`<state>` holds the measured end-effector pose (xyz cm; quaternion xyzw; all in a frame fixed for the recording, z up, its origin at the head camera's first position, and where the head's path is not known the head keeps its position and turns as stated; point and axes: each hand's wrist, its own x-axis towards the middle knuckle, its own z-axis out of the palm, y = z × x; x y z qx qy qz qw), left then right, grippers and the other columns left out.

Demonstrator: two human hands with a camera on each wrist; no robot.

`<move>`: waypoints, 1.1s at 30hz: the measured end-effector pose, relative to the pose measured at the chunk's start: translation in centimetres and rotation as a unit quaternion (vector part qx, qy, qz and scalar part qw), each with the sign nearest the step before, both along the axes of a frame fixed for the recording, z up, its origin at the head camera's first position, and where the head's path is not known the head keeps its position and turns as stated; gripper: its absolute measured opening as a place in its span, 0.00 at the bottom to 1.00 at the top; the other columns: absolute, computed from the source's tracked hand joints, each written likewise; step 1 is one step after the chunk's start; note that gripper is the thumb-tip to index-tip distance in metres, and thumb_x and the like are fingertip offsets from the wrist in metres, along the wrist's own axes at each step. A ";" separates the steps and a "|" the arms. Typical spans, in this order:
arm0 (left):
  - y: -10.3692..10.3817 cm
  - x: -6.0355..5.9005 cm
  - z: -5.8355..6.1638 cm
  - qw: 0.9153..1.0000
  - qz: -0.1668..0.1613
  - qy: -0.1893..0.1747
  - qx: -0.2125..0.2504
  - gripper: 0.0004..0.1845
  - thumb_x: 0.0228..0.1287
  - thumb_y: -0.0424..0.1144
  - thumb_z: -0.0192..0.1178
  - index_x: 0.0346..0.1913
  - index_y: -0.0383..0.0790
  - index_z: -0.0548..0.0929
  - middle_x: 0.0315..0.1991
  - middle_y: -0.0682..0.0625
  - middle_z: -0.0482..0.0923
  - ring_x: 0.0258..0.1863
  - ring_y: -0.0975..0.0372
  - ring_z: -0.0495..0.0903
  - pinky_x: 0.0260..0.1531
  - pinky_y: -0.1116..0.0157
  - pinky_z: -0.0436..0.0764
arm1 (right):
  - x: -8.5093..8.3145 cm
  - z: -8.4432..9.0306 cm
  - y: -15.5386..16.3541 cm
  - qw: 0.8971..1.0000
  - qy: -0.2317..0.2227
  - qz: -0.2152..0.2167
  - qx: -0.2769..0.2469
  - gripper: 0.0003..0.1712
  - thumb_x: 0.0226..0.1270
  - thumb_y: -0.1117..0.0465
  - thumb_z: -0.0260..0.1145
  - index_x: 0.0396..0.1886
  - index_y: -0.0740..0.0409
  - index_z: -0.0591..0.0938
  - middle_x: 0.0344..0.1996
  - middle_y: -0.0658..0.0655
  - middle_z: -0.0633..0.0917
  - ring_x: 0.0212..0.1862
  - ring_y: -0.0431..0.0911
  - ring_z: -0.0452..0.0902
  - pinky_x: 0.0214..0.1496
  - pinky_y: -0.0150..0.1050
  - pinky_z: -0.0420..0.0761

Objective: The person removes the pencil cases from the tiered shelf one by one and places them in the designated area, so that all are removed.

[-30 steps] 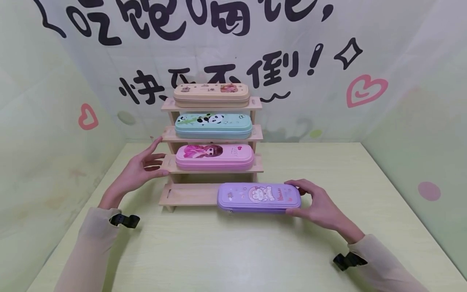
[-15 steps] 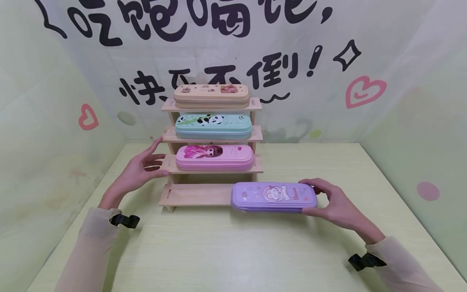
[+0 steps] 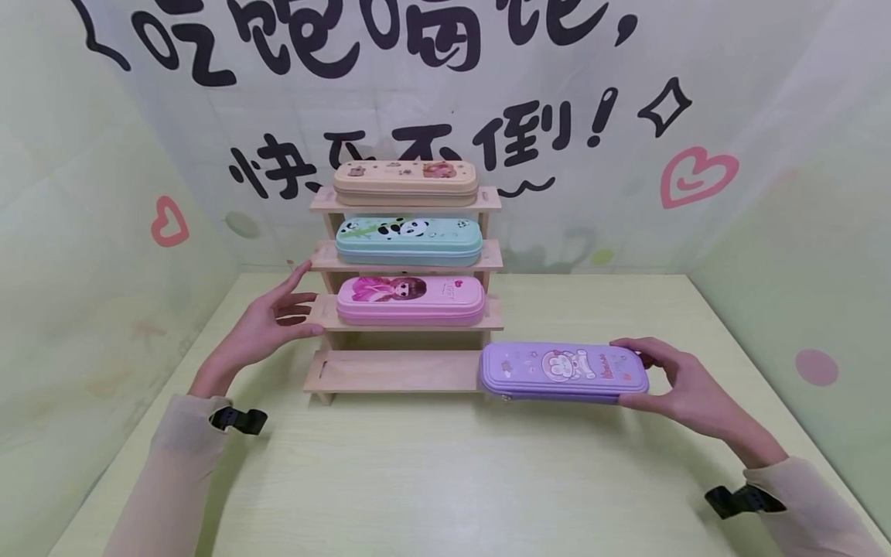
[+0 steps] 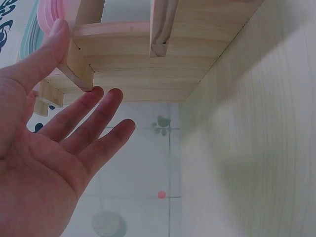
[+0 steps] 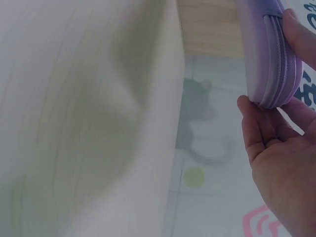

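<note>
1. Right hand [image 3: 685, 383] grasps the purple pencil case [image 3: 564, 372] by its right end, thumb on the near edge, fingers round the far side; right wrist view confirms the grip at the case's rounded end [image 5: 276, 74].
2. Purple case position: lying flat, long axis L–R, at the right end of the wooden rack's [image 3: 406, 267] bottom shelf [image 3: 390, 371]. Its left end is just at the shelf's right edge; the rest is out over the counter [image 3: 431, 472]. Cannot tell if its underside touches the counter.
3. Left hand [image 3: 267, 329] is released, fingers straight and spread, palm toward the rack's left side. Thumb tip lies against the end of a shelf board, per left wrist view [image 4: 59, 29]; it holds nothing.
4. Rack contents, top to bottom: peach case [image 3: 405, 181] on top shelf, teal panda case [image 3: 409, 240] on 2nd, pink case [image 3: 411, 300] w/ a girl print on 3rd. All lie flat, centred.
5. Surroundings: pale green counter, backdrop [image 3: 626, 178] w/ black characters and pink hearts behind the rack. Both forearms in sheer beige sleeves, black strap at each wrist.
</note>
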<state>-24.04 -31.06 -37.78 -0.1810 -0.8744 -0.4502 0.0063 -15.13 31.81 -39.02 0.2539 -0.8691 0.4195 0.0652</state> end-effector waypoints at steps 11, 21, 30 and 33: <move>0.0 0.0 0.1 1.000 0.003 -0.001 -0.002 0.58 0.65 0.39 0.77 0.85 0.72 0.48 0.71 0.31 0.73 0.65 0.40 0.78 0.63 0.55 0.80 | -0.8 0.3 3.2 1.000 -0.010 0.002 -0.009 0.43 0.50 0.76 0.83 0.69 0.60 0.79 0.54 0.52 0.84 0.49 0.42 0.77 0.48 0.27 0.75; 0.1 0.0 0.0 1.000 0.002 0.001 -0.002 0.57 0.66 0.39 0.76 0.85 0.71 0.48 0.71 0.31 0.73 0.65 0.40 0.79 0.62 0.55 0.81 | -2.2 -0.5 6.2 0.998 -0.048 -0.031 -0.014 0.41 0.55 0.76 0.80 0.71 0.60 0.78 0.50 0.53 0.83 0.46 0.42 0.78 0.42 0.32 0.76; 0.1 -0.2 -0.2 1.000 0.001 0.001 0.001 0.58 0.65 0.38 0.77 0.85 0.72 0.48 0.70 0.31 0.73 0.66 0.41 0.78 0.62 0.58 0.81 | -4.2 -1.1 7.6 0.997 -0.068 -0.032 -0.003 0.39 0.62 0.73 0.78 0.73 0.63 0.75 0.49 0.51 0.82 0.45 0.40 0.78 0.41 0.29 0.77; 0.1 -0.1 -0.1 1.000 0.003 0.001 -0.002 0.58 0.65 0.39 0.76 0.85 0.72 0.48 0.71 0.31 0.73 0.66 0.40 0.78 0.63 0.50 0.80 | -5.1 -1.2 7.9 0.996 -0.078 -0.035 0.001 0.38 0.64 0.71 0.78 0.73 0.63 0.74 0.49 0.51 0.82 0.45 0.40 0.78 0.41 0.29 0.77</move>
